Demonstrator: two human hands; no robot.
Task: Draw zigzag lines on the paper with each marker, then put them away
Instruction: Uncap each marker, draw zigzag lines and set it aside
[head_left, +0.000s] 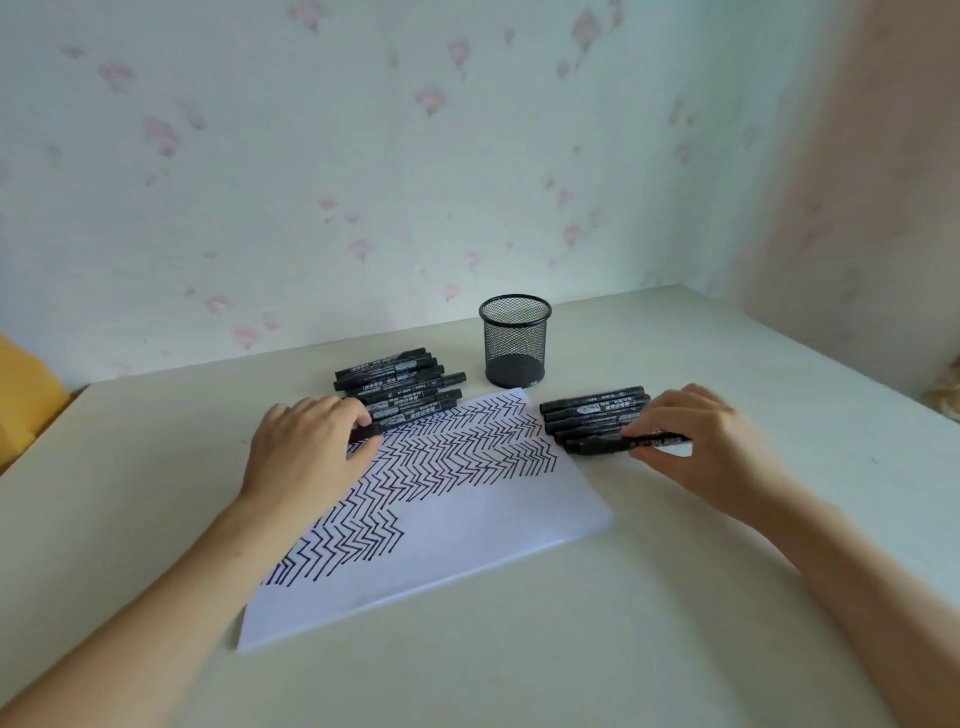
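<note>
A white sheet of paper (467, 530) lies on the table, its upper left half covered with black zigzag lines. Several black markers (400, 387) lie in a pile at its far left corner. My left hand (306, 452) rests there, fingers curled round the nearest marker of that pile (363, 430). A second row of black markers (592, 410) lies right of the paper. My right hand (696, 441) pinches the nearest one (618, 443) at its right end. A black mesh pen cup (515, 340) stands empty behind the paper.
The cream table (571, 649) meets a flowered wall at the back and a side wall on the right. A yellow object (26, 395) sits past the table's left edge.
</note>
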